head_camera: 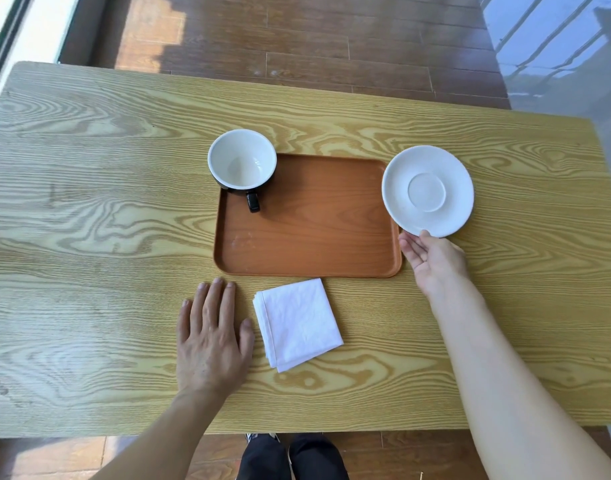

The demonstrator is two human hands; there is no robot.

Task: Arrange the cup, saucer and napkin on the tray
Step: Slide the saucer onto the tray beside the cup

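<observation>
An orange-brown tray (314, 237) lies in the middle of the wooden table. A cup (242, 159), black outside and white inside, stands at the tray's far left corner with its handle pointing toward me. To the right of the tray is a white saucer (427, 191), its left rim just over the tray's right edge. My right hand (433, 259) holds the saucer's near rim, thumb on top. A folded white napkin (298, 323) lies on the table in front of the tray. My left hand (212, 337) rests flat, palm down, just left of the napkin, holding nothing.
The wooden table (89, 220) spreads wide to the left and right of the tray. Dark wooden floor (297, 36) lies beyond its far edge. My legs (290, 457) show below the near edge.
</observation>
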